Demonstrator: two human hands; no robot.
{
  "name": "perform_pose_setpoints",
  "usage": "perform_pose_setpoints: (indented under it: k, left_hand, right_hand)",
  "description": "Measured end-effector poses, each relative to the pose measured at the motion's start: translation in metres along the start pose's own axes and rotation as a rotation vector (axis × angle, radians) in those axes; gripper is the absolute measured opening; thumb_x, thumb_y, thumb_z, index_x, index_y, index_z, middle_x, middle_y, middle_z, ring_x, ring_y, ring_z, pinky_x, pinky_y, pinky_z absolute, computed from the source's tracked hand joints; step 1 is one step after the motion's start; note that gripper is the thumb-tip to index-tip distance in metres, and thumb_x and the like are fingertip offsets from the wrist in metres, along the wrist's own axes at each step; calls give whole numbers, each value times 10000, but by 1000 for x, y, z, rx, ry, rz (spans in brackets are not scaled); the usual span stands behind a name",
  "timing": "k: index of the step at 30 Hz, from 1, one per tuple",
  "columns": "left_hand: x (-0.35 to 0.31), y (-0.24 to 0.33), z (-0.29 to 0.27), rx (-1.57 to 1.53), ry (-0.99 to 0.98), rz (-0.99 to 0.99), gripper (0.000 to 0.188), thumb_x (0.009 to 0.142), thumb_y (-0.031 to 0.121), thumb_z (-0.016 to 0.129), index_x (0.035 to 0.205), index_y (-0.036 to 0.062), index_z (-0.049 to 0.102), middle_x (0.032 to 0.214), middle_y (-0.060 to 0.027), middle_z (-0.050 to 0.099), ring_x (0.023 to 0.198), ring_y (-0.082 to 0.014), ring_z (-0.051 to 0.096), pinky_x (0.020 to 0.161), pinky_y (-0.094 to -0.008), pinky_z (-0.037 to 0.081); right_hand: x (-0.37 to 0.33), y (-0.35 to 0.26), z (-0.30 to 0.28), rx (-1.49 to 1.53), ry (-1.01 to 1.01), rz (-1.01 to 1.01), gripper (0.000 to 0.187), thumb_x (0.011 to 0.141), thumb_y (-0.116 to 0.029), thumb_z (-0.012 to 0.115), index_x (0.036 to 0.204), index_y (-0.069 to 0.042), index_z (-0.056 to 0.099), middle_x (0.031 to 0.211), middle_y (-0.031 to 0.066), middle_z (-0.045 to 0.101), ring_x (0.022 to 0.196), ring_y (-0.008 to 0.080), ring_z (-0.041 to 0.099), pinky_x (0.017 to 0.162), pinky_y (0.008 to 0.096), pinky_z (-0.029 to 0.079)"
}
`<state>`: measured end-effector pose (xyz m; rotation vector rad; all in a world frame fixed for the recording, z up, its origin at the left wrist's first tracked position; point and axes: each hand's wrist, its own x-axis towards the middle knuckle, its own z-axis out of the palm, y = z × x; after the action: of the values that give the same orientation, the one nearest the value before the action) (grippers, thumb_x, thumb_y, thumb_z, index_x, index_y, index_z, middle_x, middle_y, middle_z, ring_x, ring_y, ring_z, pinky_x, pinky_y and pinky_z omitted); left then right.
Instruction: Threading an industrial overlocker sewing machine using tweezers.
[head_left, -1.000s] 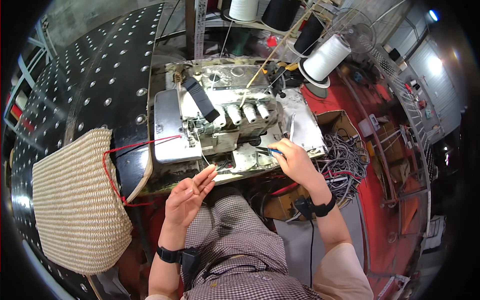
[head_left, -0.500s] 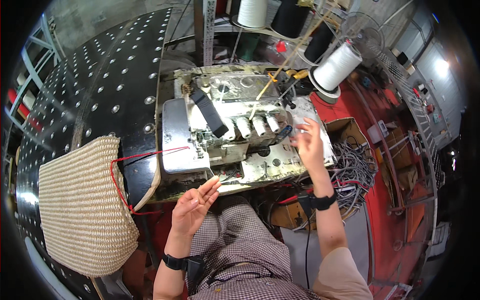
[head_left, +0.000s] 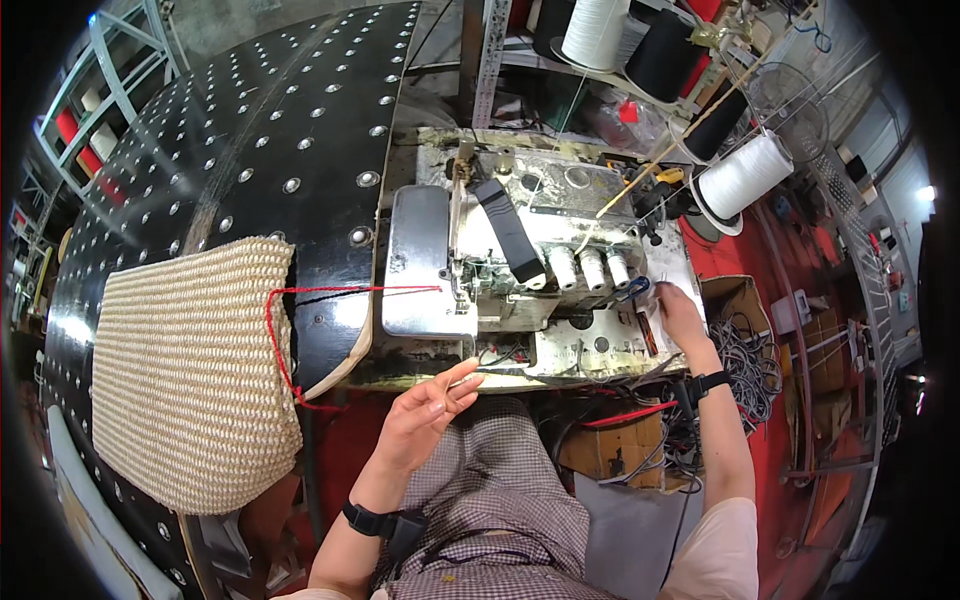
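An overlock sewing machine (head_left: 560, 230) stands before me, with white tension knobs along its front. My left hand (head_left: 425, 415) is raised by its front edge, thumb and fingers pinched together; what they hold, if anything, is too small to make out. Over the machine's right end, my right hand (head_left: 683, 318) has its fingers drawn together beside a small blue item (head_left: 633, 288); whatever lies between the fingertips is unclear. A woven beige piece (head_left: 195, 375) like a bag body lies at the left. Red cord (head_left: 275, 330) trails from it onto the machine's metal side plate (head_left: 415, 260).
A black studded table (head_left: 270, 150) spreads out on the left. Thread cones, including a white one (head_left: 745, 175), stand behind and to the right. Tangled grey cables (head_left: 750, 365) fill a cardboard box at the right. Below the machine edge is a cardboard piece (head_left: 620, 450).
The whole view has shifted, so the machine and bag sit further right in it. My right hand's fingers, spread before, are now drawn together and lower. My left hand keeps its pinch.
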<state>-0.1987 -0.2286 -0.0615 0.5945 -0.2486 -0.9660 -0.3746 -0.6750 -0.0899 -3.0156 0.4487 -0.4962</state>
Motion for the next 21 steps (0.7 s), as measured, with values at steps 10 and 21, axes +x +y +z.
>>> perform_pose_setpoints:
  k: [10, 21]
  left_hand:
    - [-26, -3, -13, 1403, 120, 134, 104, 803, 63, 656, 886, 0, 661, 1215, -149, 579, 1043, -289, 583, 897, -359, 463]
    - [-39, -3, -17, 1664, 116, 296, 83, 776, 67, 684, 837, 11, 674, 1202, -158, 584, 1051, -318, 547, 887, -395, 463]
  right_hand:
    - [26, -177, -110, 338, 296, 44, 30, 844, -3, 541, 861, 3, 565, 727, 123, 541, 714, 282, 538, 645, 357, 425]
    - [103, -295, -130, 17, 293, -236, 598, 743, -242, 727, 1254, -8, 523, 764, 57, 528, 673, 187, 560, 531, 296, 472]
